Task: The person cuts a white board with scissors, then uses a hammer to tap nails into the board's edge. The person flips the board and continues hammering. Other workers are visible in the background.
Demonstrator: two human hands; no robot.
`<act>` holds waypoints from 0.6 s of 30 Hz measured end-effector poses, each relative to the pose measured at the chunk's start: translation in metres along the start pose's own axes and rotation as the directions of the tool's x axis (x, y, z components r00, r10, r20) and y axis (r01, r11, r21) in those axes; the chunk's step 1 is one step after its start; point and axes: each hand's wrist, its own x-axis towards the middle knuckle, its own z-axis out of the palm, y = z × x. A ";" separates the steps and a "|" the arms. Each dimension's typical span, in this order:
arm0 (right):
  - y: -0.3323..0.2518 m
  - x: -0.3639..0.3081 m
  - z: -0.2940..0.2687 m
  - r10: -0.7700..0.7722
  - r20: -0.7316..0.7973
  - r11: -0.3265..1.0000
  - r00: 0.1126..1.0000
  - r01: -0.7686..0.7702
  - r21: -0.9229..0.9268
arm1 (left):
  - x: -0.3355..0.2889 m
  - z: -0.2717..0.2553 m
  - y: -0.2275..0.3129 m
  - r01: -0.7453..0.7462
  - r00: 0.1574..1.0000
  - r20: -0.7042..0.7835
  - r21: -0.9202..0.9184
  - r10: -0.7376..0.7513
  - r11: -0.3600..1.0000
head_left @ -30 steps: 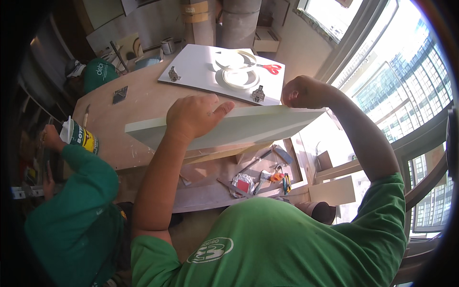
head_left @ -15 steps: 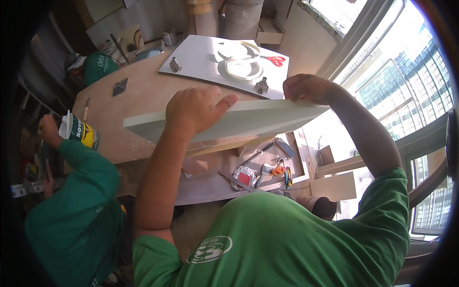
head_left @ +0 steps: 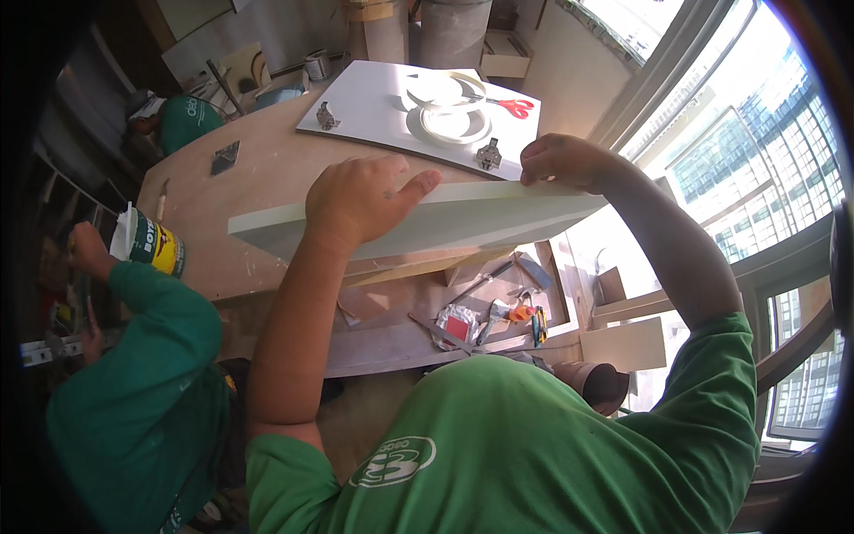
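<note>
A white panel [head_left: 427, 226] stands on its long side at the table's near edge, its narrow top edge facing up. My left hand [head_left: 363, 200] grips it left of the middle, fingers bent over the far side and thumb stretched along the top edge. Toward the panel's right end, my right hand [head_left: 559, 164] is closed, fingertips pinched at the top edge; whatever is between them is too small to make out. Just beyond lies a white board [head_left: 374, 111] bearing two metal hinges [head_left: 488, 154], rolls of white strip [head_left: 455, 123] and red-handled scissors [head_left: 514, 109].
Below the panel, a lower shelf [head_left: 374, 349] holds a hammer, putty knife and other tools [head_left: 498, 313]. A bucket [head_left: 158, 246] and a dark square plate [head_left: 225, 158] sit on the table [head_left: 200, 200]. A co-worker in green [head_left: 147, 356] is close at left, another person [head_left: 187, 123] farther back. Windows [head_left: 747, 169] line the right.
My right hand has shifted slightly left along the panel's top edge. My left hand keeps its grip. The whole view has moved a little.
</note>
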 end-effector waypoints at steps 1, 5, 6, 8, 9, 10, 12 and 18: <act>0.012 0.005 -0.005 -0.057 0.020 0.998 0.998 0.057 0.001 | 0.000 -0.001 0.001 0.005 1.000 0.007 -0.012 -0.005 1.000; 0.045 0.014 -0.020 -0.217 0.075 0.973 0.973 0.221 -0.060 | 0.000 -0.002 0.001 0.019 1.000 0.026 -0.034 -0.018 0.999; 0.029 0.006 -0.016 -0.083 0.047 0.996 0.995 0.085 -0.037 | -0.002 -0.002 -0.001 0.024 0.999 0.025 -0.035 -0.023 0.999; 0.024 0.001 -0.013 0.021 0.027 0.996 0.999 -0.024 0.083 | -0.004 -0.002 0.000 0.037 0.999 0.032 -0.042 -0.035 0.998; 0.032 0.001 -0.012 -0.011 0.029 0.984 1.000 0.006 0.178 | -0.003 -0.002 0.002 0.035 0.999 0.035 -0.046 -0.034 0.998; 0.036 -0.001 -0.011 -0.044 0.027 0.962 0.999 0.035 0.270 | -0.003 -0.003 0.004 0.031 0.999 0.035 -0.045 -0.029 0.999; 0.008 -0.006 0.005 0.038 -0.078 0.997 0.996 -0.043 -0.064 | -0.003 -0.004 0.004 0.041 0.999 0.036 -0.037 -0.040 0.998; -0.004 -0.005 0.011 0.052 -0.074 0.967 0.996 -0.069 -0.244 | -0.002 0.001 -0.001 0.046 0.999 0.007 -0.049 -0.046 0.998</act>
